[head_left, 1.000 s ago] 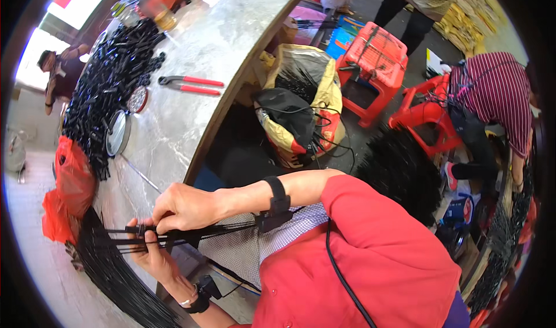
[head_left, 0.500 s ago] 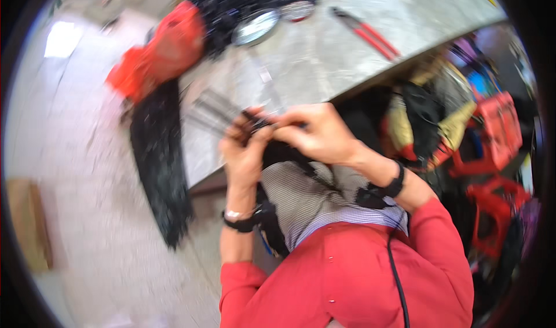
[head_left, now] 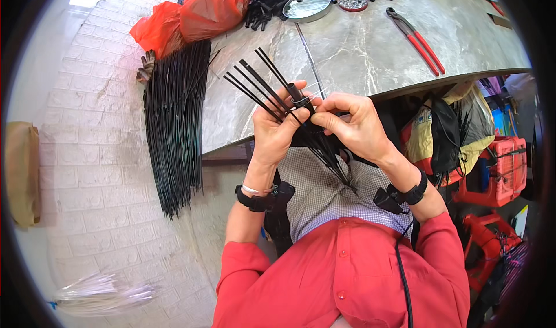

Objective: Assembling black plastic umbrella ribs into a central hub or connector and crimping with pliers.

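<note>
My left hand (head_left: 270,135) is closed around several thin black rods (head_left: 255,80) that fan out up and to the left. Among them stands a short black tubular fitting (head_left: 297,94) with a ringed collar. Against the fitting's right side, my right hand (head_left: 360,126) has thumb and forefinger pinched together. Thin whitish strands show near those fingertips, but I cannot tell what exactly the pinch holds. Below my hands, the rods' dark lower ends (head_left: 327,157) run down over my lap.
Red-handled cutters (head_left: 417,44) lie on the grey marbled table (head_left: 365,55). Behind are a round tin of white sticks (head_left: 307,7), a small red-rimmed dish (head_left: 353,2) and black fittings (head_left: 269,3). Red bags (head_left: 214,9) and black rods (head_left: 174,119) hang over the left edge. Red stools (head_left: 492,171) stand right.
The view has shifted, so the table things sit farther right, and the picture is sharper. Both hands stay together at the fitting, and the rods now point more steeply upward.
</note>
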The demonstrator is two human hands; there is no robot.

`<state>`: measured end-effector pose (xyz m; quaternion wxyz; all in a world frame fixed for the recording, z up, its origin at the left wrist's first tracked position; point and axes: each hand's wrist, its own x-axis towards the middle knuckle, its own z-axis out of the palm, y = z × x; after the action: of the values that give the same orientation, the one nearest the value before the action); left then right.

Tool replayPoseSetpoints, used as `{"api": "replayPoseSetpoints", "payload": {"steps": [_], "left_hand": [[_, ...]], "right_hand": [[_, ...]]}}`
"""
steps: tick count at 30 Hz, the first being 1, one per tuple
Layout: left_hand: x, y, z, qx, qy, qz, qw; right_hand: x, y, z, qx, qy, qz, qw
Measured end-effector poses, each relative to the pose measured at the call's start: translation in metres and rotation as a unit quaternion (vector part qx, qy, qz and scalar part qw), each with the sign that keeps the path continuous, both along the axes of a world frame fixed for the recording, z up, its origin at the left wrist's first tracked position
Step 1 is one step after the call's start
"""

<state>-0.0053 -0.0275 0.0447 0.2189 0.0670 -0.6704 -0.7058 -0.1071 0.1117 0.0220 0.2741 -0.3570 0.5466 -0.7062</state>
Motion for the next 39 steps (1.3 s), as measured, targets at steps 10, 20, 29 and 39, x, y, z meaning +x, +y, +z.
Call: {"api": "replayPoseSetpoints", "payload": {"steps": [10, 20, 29, 39], "left_hand": [[0.010, -0.013, -0.003, 0.025, -0.009, -0.053, 0.998], [0.009, -0.007, -0.011, 0.079, 0.031, 0.001, 0.996], [0.013, 0.000, -0.007, 0.016, 0.023, 0.012, 1.000], [0.016, 0.010, -0.005, 0.009, 0.034, 0.016, 0.999]], "right_hand": [[0.001, -0.005, 0.002, -0.004, -0.152, 0.049, 0.987], [0.013, -0.006, 0.003, -0.034, -0.006, -0.050, 0.998], [0.023, -0.002, 0.010, -0.037, -0.060, -0.096, 0.993], [0.035, 0.003, 0.014, -0.066, 0.128, -0.176, 0.974]]}}
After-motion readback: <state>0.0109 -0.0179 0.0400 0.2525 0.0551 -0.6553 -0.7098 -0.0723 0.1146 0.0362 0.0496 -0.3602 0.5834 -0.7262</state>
